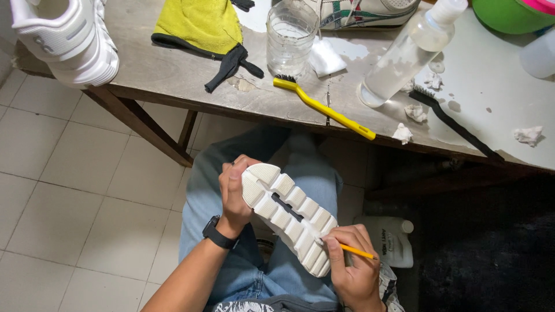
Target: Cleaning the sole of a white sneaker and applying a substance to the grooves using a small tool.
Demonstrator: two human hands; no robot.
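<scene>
My left hand (235, 193) grips a white sneaker (287, 216) by its toe end, sole turned up, over my lap. The sole has chunky white lugs and a dark groove down the middle. My right hand (354, 268) holds a thin yellow stick tool (357, 251) like a pen, its white tip pressed against the sole near the heel end. A black watch is on my left wrist.
On the wooden table (173, 75) lie a second white sneaker (63, 37), a yellow cloth (199, 23), a clear jar (290, 37), a yellow brush (324, 107), a black brush (454, 124), a clear bottle (407, 52), another shoe (364, 13) and white wads. A white jug (390, 240) stands on the floor.
</scene>
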